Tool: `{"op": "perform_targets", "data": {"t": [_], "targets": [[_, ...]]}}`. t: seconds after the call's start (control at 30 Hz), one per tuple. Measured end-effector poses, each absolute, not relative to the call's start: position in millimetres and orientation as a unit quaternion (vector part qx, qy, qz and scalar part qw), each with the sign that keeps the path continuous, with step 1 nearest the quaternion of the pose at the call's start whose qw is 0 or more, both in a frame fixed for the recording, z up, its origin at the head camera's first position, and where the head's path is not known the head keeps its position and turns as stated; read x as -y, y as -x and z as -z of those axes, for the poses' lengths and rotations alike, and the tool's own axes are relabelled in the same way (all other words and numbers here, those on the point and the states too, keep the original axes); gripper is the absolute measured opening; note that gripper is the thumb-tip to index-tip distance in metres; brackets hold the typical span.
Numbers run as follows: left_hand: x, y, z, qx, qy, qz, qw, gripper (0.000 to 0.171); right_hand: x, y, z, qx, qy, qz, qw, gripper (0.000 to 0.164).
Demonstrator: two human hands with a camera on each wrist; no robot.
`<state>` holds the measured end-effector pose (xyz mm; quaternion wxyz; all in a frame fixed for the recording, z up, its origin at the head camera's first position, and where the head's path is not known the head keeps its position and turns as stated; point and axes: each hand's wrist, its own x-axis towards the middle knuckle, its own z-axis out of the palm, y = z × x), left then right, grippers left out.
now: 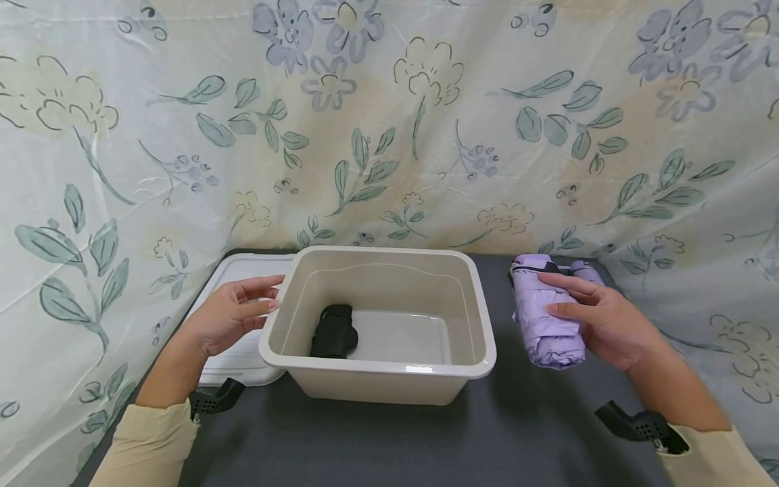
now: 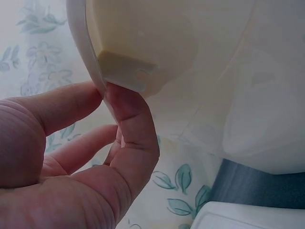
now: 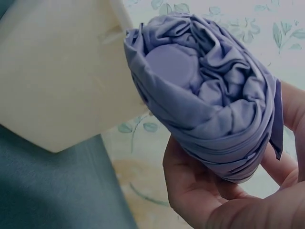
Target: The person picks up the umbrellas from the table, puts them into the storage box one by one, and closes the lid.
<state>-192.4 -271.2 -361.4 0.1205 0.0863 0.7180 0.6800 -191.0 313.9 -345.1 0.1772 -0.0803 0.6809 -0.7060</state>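
My left hand [image 1: 234, 312] pinches the left rim of a beige plastic bin [image 1: 389, 368] between thumb and fingers, and the left wrist view shows the fingertips on both sides of that rim [image 2: 90, 52]. Inside the bin, toward its left, lies a black object [image 1: 335, 331] of unclear kind. To the right of the bin, my right hand [image 1: 608, 321] grips a folded lavender umbrella [image 1: 546, 318], thumb and fingers around its side. Its gathered cloth and round end [image 3: 172, 67] face the right wrist camera. A further lavender piece [image 1: 587, 270] shows behind the fingers.
A white lid [image 1: 237, 365] lies on the dark table [image 1: 365, 446] at the left, partly hidden by the bin. A floral-patterned curtain [image 1: 389, 135] closes off the back and both sides. Black straps [image 1: 216, 399] circle the wrists.
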Motion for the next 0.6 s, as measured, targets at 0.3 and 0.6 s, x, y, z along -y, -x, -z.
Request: {"op": "perform_targets", "data": {"t": [0.3,0.6], "targets": [[271.2,193.8,364.2,-0.718,-0.08,-0.68,0.122,0.059,-302.5,195.3,323.6,-0.678,0.082,0.709,0.177,0.052],[272.0,192.2,363.1,-0.707,-0.086,-0.691,0.121,0.054,-277.7,195.7,305.9,-0.693,0.078,0.696,0.169,0.05]]}}
